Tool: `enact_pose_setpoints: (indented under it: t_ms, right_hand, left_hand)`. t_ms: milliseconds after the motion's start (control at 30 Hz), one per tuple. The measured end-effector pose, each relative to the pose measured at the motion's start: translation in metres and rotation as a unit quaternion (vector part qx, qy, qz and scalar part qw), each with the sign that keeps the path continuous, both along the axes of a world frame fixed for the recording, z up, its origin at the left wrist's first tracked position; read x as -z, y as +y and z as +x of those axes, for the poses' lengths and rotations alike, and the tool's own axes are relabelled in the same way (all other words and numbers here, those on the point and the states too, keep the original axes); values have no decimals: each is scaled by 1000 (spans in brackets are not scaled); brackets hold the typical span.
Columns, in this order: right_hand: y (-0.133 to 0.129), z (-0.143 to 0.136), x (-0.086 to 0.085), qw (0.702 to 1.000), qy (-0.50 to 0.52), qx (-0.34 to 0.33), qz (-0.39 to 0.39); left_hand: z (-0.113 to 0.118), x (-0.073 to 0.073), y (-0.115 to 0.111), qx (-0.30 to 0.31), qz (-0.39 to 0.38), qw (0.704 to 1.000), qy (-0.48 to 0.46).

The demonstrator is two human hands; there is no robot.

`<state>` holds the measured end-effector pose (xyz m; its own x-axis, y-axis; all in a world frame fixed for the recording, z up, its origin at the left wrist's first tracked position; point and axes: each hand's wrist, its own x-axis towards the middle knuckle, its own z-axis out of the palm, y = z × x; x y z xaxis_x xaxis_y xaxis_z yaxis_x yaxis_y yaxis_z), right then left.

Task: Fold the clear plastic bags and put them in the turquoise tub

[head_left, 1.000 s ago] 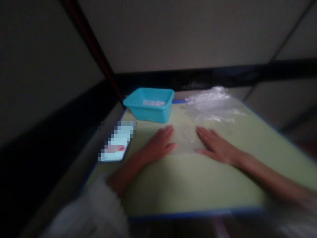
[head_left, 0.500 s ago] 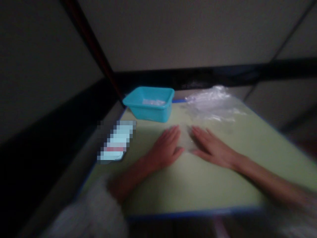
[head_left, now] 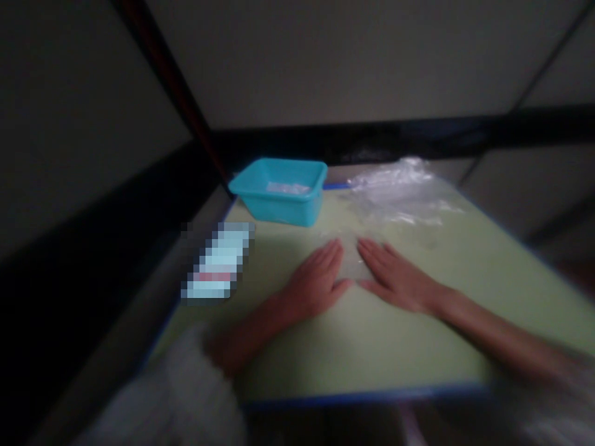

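No brand, label or writing readable anywhere; whole frame is dim & soft. The one item that might carry text, a flat rectangular thing [head_left: 217, 263] left of the teal tub [head_left: 279, 197], is pixelated out, only pale blue w/ a red band showing.

Landmark = teal tub, at far left corner of the green table [head_left: 362, 347]. Inside the tub something pale/clear lies on the bottom; can't tell what. Right of the tub, along the far edge, a crumpled heap of clear plastic bags [head_left: 402, 192], edges melting into the table colour.

Nearer than the tub, abt mid-table: a small flat clear plastic sheet or bag [head_left: 349, 263], nearly invisible against the green, only a faint sheen b/w the hands. Its outline is hard to trace; can't tell how far it runs under the palms.

Left hand [head_left: 318, 282]: flat, palm down, fingers straight & together, pressed on the table at the sheet's left side, thumb tip pointing toward the other hand. Right hand [head_left: 395, 279]: same, flat, palm down, fingers extended, on the sheet's right side. Fingertips of both angle toward each other, close but w/ a narrow gap; thumbs nearly meet. Neither pinches anything.

Left forearm ends in a fuzzy white sleeve [head_left: 186, 396], cut off by the bottom edge. Right forearm blurs out toward lower right corner. Table has a blue rim; near edge partly cut off. Behind the tub: dark band & a dark reddish pole slanting up-left, details lost in shadow.
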<state>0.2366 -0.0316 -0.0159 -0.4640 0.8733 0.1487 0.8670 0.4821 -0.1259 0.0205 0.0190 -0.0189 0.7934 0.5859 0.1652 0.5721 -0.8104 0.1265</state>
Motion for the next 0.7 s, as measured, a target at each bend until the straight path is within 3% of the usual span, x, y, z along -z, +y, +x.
enact_pose_setpoints:
  t_ms: [200,433,700]
  right_hand:
    - [0,10,-5,999,17,-38,3]
    - [-5,38,-44,980,27,-197,18]
    - [-16,31,-46,973,-56,-209,87]
  left_hand:
    - [-5,-2,1,6,-17,1000,-12]
    - [-32,-22,8,84,18,995,-49]
    - [-35,-28,6,134,67,988,-38]
